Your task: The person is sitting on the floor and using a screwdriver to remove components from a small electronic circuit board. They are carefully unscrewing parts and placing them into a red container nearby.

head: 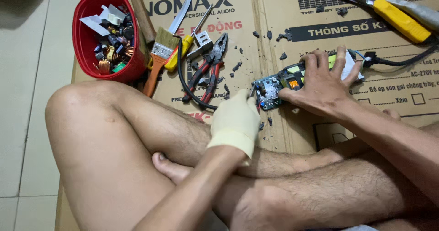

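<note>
Your gloved left hand (pixel 235 121), nearest you above your crossed legs, has its fingers clamped on a thin metal tool whose tip meets the circuit board (pixel 274 89). Your bare right hand (pixel 322 87) presses that board to the cardboard sheet (pixel 256 43), fingers spread. Beyond lie pliers (pixel 208 68), a paintbrush (pixel 160 57) and a red bowl (pixel 87 43) at the sheet's left edge; open cardboard lies right of the pliers.

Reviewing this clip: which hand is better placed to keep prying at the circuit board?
Left. The gloved left hand has a thin tool tip at the circuit board edge, while the bare right hand lies flat on it, pinning it to the cardboard.
</note>
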